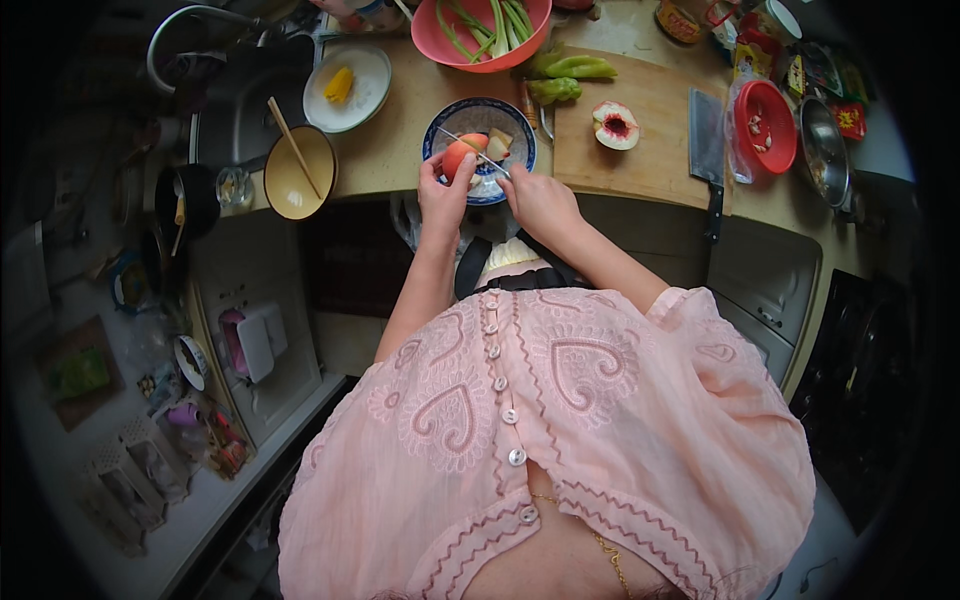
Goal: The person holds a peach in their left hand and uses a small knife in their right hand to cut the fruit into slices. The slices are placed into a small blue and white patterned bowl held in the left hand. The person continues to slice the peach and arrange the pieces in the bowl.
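My left hand (442,202) is closed around a red-skinned peach piece (457,158) above a blue-and-white bowl (530,140). In my right hand (541,205) is a small knife (490,162), its thin blade slanting across the peach. Whether the edge has entered the flesh, I cannot tell. Pale cut pieces (500,141) lie in the bowl beneath. To the right, a peach half (616,126) with a red centre rests cut side up on a wooden cutting board (655,95).
A cleaver (706,135) lies on the board's right side, its handle past the counter edge. Green peppers (570,68) lie at the board's far left. Nearby are a pink basin (425,40), a white plate (375,110), a yellow bowl (285,175) with chopsticks and a red basket (788,150).
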A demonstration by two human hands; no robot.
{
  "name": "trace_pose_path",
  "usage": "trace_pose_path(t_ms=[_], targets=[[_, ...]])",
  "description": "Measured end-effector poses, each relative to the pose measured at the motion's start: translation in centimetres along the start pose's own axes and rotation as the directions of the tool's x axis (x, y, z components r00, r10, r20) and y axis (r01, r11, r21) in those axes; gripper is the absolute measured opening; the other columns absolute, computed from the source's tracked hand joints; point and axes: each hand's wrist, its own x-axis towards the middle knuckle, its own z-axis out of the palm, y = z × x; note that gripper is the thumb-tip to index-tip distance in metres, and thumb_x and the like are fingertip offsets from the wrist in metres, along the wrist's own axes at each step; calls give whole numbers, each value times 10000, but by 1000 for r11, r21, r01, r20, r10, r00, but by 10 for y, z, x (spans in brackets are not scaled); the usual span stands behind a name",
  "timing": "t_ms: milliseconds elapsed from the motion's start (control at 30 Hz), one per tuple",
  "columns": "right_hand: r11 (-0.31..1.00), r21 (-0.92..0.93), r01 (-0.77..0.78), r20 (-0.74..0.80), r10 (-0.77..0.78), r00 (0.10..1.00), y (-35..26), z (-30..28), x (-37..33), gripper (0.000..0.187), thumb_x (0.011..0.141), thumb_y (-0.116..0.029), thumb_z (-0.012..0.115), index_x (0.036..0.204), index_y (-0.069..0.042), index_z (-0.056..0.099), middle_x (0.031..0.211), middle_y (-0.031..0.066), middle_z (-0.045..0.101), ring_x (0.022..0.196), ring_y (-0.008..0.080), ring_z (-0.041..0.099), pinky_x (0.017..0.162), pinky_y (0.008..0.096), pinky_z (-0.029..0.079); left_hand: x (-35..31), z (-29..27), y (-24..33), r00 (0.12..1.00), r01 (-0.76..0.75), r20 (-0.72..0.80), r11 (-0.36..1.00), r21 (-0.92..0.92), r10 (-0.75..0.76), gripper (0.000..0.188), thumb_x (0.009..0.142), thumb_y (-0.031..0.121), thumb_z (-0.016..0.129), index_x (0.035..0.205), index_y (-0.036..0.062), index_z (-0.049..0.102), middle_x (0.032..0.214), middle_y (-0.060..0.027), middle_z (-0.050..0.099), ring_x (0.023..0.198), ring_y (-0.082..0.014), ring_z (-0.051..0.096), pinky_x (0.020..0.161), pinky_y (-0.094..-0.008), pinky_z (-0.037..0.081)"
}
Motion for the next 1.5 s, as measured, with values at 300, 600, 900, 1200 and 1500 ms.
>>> trace_pose_path(t_ms=[300, 600, 900, 1200, 1500], targets=[[1000, 1, 14, -53, -14, 998, -1, 1, 5, 287, 938, -314, 491, 952, -28, 510, 669, 198, 625, 637, 389, 627, 557, 485, 492, -1, -3, -1, 1000, 6, -4, 1000, 7, -6, 544, 787, 274, 755, 1166, -20, 497, 1105, -124, 548, 932, -165, 585, 709, -274, 541], [999, -28, 27, -44, -28, 999, -5, -6, 1, 279, 923, -301, 512, 940, -23, 518, 686, 167, 644, 655, 353, 645, 570, 459, 506, -1, -5, -1, 999, 22, 46, 995, -102, -17, 515, 805, 237, 744, 1172, -13, 482, 1098, -113, 542, 934, -154, 583, 711, -264, 533], [995, 2, 95, -19, -95, 995, -3, -24, -9, 275, 926, -310, 512, 901, -37, 508, 689, 176, 627, 665, 374, 625, 574, 467, 494, -10, -22, 21, 948, 134, 319, 909, -395, -1, 462, 899, 149, 626, 1252, -8, 374, 1216, -157, 503, 1084, -229, 577, 920, -327, 504], [981, 16, 191, -88, -189, 978, -2, -27, -13, 246, 912, -299, 535, 872, -61, 489, 706, 141, 623, 661, 360, 619, 559, 468, 482, -10, -28, 19, 843, 427, 532, 702, -571, -81, 525, 953, 314, 518, 1354, 12, 365, 1272, -156, 499, 1167, -309, 518, 1012, -426, 441], [987, 29, 158, -80, -155, 985, -3, -27, -16, 239, 910, -291, 541, 862, -63, 490, 705, 143, 616, 658, 362, 614, 555, 459, 481, -8, -21, 15, 965, -39, 242, 972, -230, 96, 597, 839, 153, 703, 1301, 6, 355, 1240, -152, 501, 1132, -251, 543, 958, -332, 469]])
